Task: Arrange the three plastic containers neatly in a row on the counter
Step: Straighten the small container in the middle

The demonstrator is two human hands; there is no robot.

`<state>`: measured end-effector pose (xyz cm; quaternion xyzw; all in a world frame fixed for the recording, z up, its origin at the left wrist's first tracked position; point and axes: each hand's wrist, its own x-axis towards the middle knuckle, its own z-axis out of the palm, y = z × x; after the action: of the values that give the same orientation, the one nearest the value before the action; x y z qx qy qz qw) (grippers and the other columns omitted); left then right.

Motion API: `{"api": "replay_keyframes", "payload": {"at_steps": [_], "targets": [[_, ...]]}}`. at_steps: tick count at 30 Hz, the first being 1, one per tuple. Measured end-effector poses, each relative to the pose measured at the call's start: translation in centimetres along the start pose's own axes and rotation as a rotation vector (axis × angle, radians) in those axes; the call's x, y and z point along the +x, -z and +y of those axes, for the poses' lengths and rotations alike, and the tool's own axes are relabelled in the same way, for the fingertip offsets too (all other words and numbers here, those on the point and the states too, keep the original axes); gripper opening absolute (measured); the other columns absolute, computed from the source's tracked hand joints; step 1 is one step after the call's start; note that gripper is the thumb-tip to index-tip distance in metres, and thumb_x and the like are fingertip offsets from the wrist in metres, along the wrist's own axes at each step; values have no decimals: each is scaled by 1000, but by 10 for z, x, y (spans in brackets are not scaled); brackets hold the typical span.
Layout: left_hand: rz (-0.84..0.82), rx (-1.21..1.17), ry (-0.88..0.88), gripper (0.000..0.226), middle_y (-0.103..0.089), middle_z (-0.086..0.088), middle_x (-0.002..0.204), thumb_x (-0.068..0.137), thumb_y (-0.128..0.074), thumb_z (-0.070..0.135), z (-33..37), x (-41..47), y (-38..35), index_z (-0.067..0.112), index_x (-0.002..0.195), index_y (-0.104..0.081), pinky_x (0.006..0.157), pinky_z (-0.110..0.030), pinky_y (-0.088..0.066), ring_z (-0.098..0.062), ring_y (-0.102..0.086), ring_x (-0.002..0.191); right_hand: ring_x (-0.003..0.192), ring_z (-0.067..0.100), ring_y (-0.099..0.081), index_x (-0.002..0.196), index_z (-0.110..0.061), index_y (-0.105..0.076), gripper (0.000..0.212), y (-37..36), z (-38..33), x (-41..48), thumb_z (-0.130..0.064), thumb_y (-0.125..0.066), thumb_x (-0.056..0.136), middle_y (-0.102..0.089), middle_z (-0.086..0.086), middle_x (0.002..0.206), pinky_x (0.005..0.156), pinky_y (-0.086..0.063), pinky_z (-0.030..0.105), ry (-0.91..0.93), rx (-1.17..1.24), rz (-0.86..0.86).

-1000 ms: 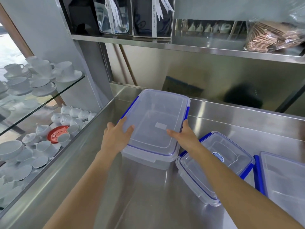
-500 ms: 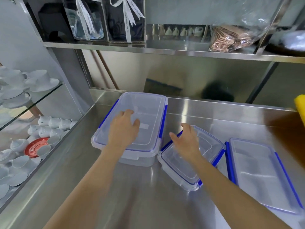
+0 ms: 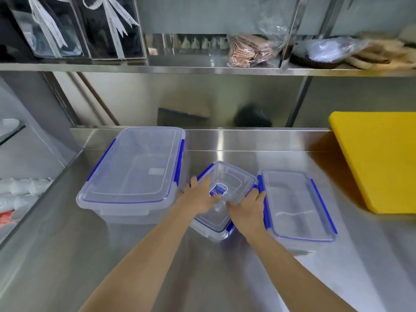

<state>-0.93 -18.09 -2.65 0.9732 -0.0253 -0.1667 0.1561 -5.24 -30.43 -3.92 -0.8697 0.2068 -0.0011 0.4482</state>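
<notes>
Three clear plastic containers with blue clips stand on the steel counter (image 3: 225, 278). The large container (image 3: 135, 172) sits at the left, untouched. The small container (image 3: 231, 183), with a blue label on its lid, is in the middle and lies askew to the other two. My left hand (image 3: 198, 197) grips its left edge and my right hand (image 3: 247, 208) grips its right edge. The shallow flat container (image 3: 297, 203) lies just right of my right hand, close to the small one.
A yellow cutting board (image 3: 378, 158) leans at the right end of the counter. A steel shelf (image 3: 202, 69) above carries bagged items and boxes with ribbons. White crockery (image 3: 20, 188) sits beyond the counter's left edge.
Both hands left the large container, now set down at the left, and moved right onto the small middle container. The view has swung right, showing the yellow board.
</notes>
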Motion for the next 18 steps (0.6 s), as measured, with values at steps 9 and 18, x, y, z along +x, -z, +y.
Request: {"api": "replay_keyframes", "payload": {"at_steps": [9, 18], "targets": [[51, -41, -10, 77, -5, -13, 159, 83, -33, 68, -6, 12, -20, 34, 146, -3, 113, -54, -18, -39, -14, 142, 125, 35, -41, 139, 4, -22, 57, 2, 2, 27, 0, -45, 88, -24, 24, 147, 104, -37, 38, 96, 12, -143], [55, -335, -18, 77, 14, -2, 159, 85, -43, 60, 9, 24, -30, 36, 146, -3, 117, -46, -21, -31, -12, 145, 125, 34, -41, 134, 0, -33, 44, 21, -5, 90, 1, -35, 90, -25, 16, 148, 99, -40, 40, 61, -87, -221]]}}
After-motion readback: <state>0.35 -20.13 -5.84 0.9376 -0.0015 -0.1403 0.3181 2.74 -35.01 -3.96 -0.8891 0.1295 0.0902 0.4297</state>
